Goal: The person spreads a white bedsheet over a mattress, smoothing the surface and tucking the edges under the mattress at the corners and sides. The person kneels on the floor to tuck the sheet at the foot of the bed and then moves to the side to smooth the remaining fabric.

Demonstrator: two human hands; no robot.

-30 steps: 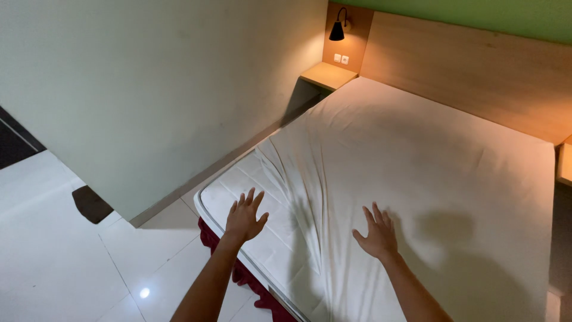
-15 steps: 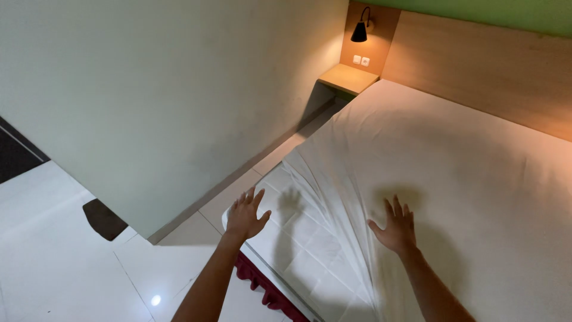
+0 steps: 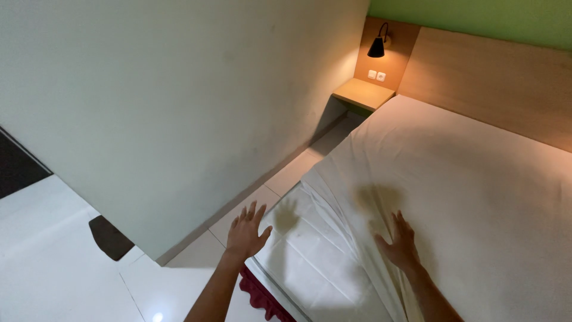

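White floor tiles point(image 3: 53, 280) lying lower left. Left hand point(image 3: 247, 234) hovering open, fingers spread, over bare mattress corner point(image 3: 304, 262). Right hand point(image 3: 398, 244) pressing flat, open, on white sheet point(image 3: 465, 197) edge, lower centre. Sheet covering most of bed; near corner remaining uncovered. Wooden headboard point(image 3: 494, 83), lamp point(image 3: 376, 46) glowing upper right.

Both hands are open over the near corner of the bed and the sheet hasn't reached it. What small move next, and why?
Probably take the bunched sheet edge with the right hand and draw it toward the bare mattress corner. The sheet stops in folds short of that corner, the quilted mattress shows, and the left hand hovers open beside it, holding nothing.
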